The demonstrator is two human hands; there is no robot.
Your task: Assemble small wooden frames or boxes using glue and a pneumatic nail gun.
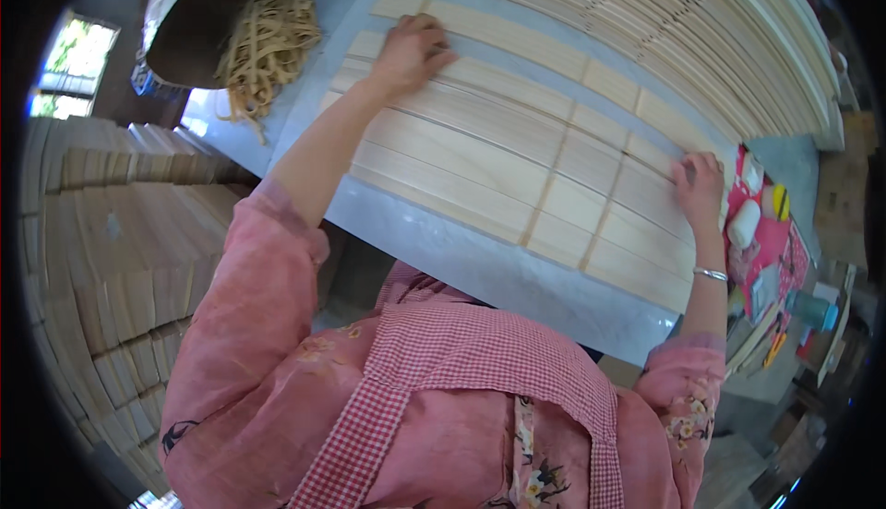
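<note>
Between the left hand and the right hand, several pale wooden slats lie nearly edge to edge on the table. The left's fingers curl near the group's far edge, and the right's rest at its right end; whether either hand grips a slat cannot be told. Just beyond the left, a lone slat lies across a gap, so the row seems mostly closed up, with that piece left outside.
</note>
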